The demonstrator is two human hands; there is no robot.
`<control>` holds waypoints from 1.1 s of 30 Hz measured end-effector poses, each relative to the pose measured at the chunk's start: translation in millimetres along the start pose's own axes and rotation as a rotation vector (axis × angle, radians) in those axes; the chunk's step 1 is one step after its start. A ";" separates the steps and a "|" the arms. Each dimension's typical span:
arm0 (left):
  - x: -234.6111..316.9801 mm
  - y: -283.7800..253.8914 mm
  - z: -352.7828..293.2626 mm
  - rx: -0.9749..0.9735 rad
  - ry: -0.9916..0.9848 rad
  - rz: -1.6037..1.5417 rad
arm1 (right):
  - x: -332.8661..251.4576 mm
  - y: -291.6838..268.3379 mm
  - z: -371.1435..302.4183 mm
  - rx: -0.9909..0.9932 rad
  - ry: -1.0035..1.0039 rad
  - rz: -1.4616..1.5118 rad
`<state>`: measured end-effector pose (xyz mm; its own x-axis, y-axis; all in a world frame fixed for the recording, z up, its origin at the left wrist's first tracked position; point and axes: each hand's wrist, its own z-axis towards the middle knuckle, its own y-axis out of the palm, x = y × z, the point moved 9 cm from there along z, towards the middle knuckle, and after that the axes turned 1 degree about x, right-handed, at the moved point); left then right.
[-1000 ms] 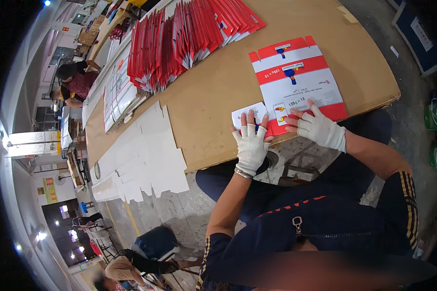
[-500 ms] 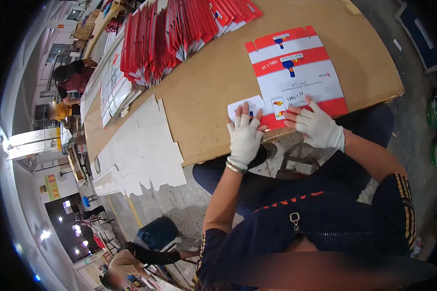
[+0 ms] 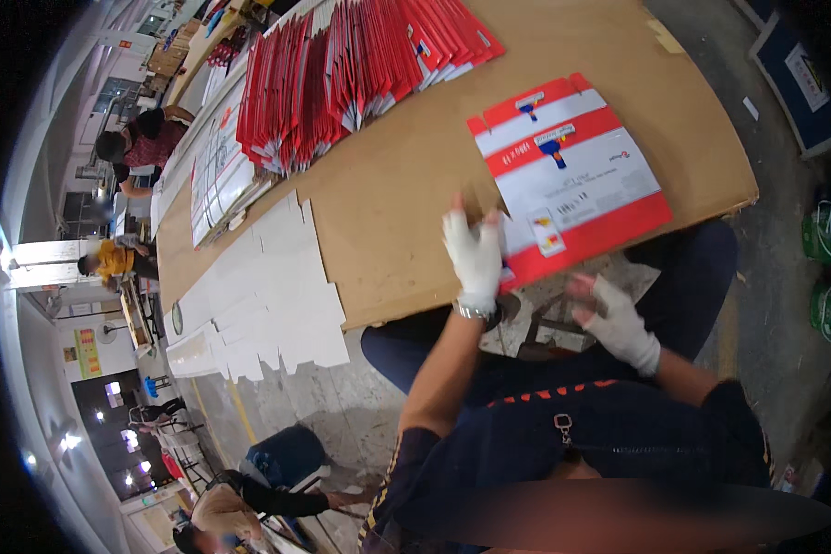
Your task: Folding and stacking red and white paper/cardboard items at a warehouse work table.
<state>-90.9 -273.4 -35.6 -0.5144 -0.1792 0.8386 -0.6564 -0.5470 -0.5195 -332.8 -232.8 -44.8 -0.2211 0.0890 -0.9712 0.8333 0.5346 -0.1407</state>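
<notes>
A flat red and white printed carton point(image 3: 577, 175) lies on the cardboard-topped table in front of me, with its near red band along the table's edge. My left hand point(image 3: 475, 258), in a white fingerless glove, is at the carton's near left corner with its fingers spread upward. Whether its fingertips press on the carton or only pass beside it, I cannot tell. My right hand point(image 3: 623, 328), gloved the same way, is off the carton, just below the table edge over my lap. Its fingers are apart, slightly blurred, and nothing is in them.
Behind the carton to the left stands a long row of folded red cartons point(image 3: 342, 78). White flat blanks point(image 3: 258, 291) overlap at the table's left, some jutting past its edge. A strapped bundle point(image 3: 220, 180) lies beyond them. Other people work farther left.
My right hand has drawn back off the carton toward my lap. The left hand has shifted along the carton's corner, and the small left flap seen before no longer shows. The carton has turned slightly.
</notes>
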 end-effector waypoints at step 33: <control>29.7 -231.8 -49.3 0.187 0.328 0.966 | -169.0 109.3 154.5 -0.425 -1.165 -0.745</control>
<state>18.8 -111.6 101.6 -0.9194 -0.3927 -0.0224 0.1977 -0.4121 -0.8894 -126.0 -319.2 74.2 0.1750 -0.9275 -0.3302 0.4539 0.3737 -0.8089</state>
